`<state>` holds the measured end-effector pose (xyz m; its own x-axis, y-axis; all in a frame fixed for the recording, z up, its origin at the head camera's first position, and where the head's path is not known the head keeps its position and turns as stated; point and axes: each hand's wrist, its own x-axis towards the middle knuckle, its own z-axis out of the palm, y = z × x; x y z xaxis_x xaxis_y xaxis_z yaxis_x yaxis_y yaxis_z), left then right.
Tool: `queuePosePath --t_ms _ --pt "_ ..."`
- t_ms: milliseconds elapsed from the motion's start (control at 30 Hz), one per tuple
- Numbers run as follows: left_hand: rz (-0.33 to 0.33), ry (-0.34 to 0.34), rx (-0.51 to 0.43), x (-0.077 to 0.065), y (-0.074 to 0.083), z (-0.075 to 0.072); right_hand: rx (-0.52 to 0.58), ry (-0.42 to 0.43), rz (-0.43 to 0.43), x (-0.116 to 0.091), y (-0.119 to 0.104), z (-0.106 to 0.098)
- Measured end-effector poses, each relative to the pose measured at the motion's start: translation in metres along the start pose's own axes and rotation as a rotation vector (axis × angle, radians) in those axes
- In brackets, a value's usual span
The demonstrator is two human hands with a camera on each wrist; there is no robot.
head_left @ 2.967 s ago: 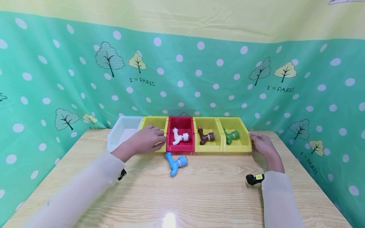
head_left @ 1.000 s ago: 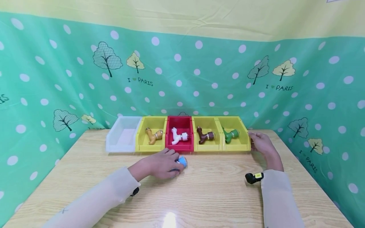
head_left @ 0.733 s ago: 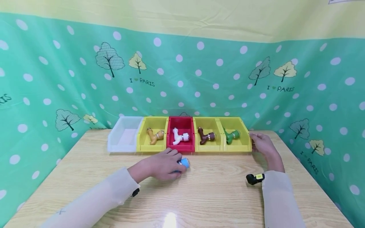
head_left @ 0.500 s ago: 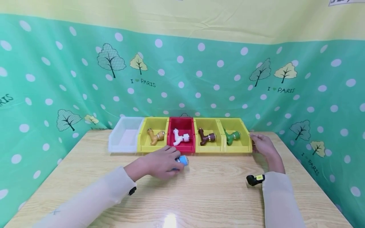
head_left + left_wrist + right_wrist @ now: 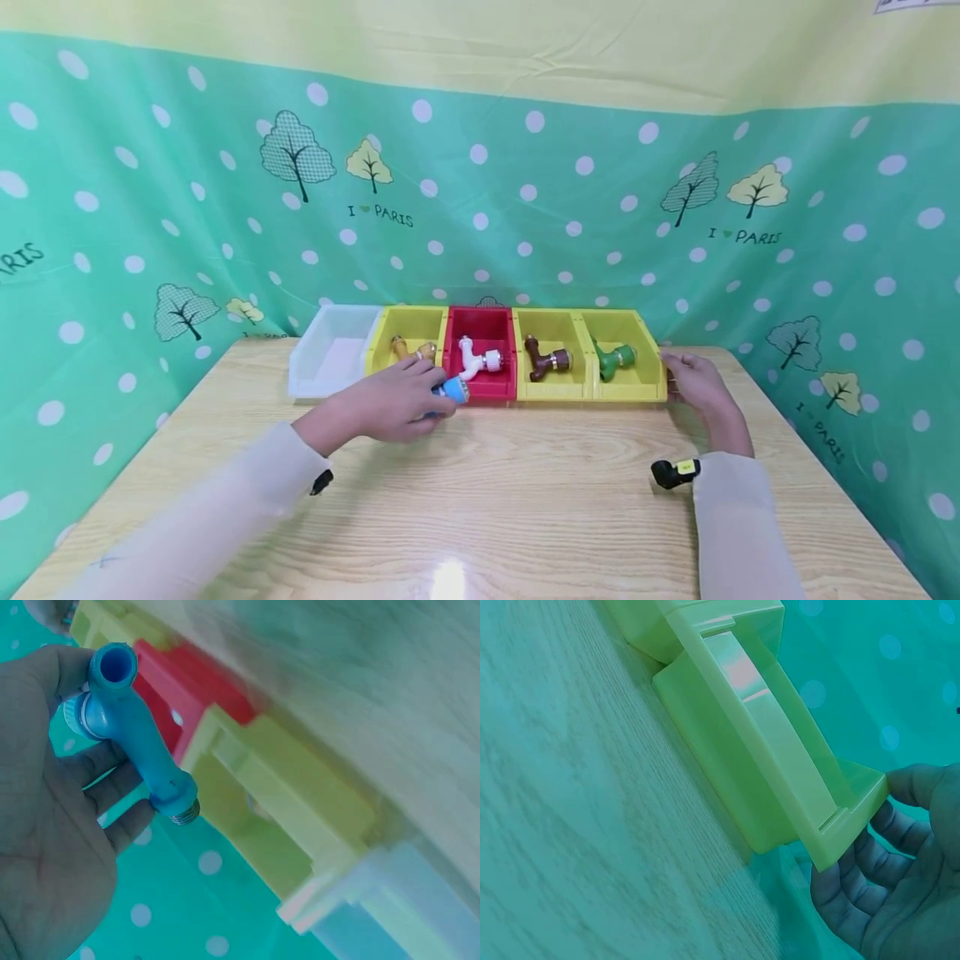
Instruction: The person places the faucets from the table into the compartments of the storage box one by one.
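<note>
My left hand (image 5: 393,402) pinches a blue plastic tap (image 5: 455,389) by its knob end, raised in front of the left yellow bin (image 5: 415,319) and the red bin (image 5: 480,319). In the left wrist view, the tap's spout opening and threaded end (image 5: 186,814) show, with the thumb against it. At the far right, my right hand (image 5: 703,390) grips the side edge of the end yellow bin (image 5: 761,750), thumb above and fingers below. An orange tap (image 5: 401,346), partly hidden by my left hand, lies in the left yellow bin. A white tap (image 5: 470,361) lies in the red one.
The bins form a joined row at the back of the wooden table (image 5: 525,500). A brown tap (image 5: 537,362) and a green tap (image 5: 609,360) lie in the two right yellow bins. A white bin (image 5: 322,389) ends the row at left. A polka-dot cloth (image 5: 480,192) hangs behind.
Having put down the orange tap in the left yellow bin, my left hand took the blue tap from the table and moved it up and left. My right hand stays on the end bin.
</note>
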<state>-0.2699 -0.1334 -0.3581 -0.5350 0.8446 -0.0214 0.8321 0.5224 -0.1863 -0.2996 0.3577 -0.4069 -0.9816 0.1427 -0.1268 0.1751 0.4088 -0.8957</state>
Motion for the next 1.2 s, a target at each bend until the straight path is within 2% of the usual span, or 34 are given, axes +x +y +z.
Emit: queuePosePath --t_ms 200,500,900,1200 --pt "-0.046 0.003 0.016 -0.013 -0.019 -0.005 0.014 0.003 0.0 0.0 0.001 -0.001" --pt "-0.089 0.097 0.014 -0.033 -0.049 -0.012 -0.021 0.003 -0.003 0.001 0.003 -0.001" --pt "-0.135 0.159 0.034 -0.061 -0.092 -0.009 0.001 0.008 -0.003 0.003 0.002 0.001" --pt "-0.168 0.168 0.034 -0.078 -0.116 -0.002 0.002 0.006 -0.001 0.002 0.003 0.0"
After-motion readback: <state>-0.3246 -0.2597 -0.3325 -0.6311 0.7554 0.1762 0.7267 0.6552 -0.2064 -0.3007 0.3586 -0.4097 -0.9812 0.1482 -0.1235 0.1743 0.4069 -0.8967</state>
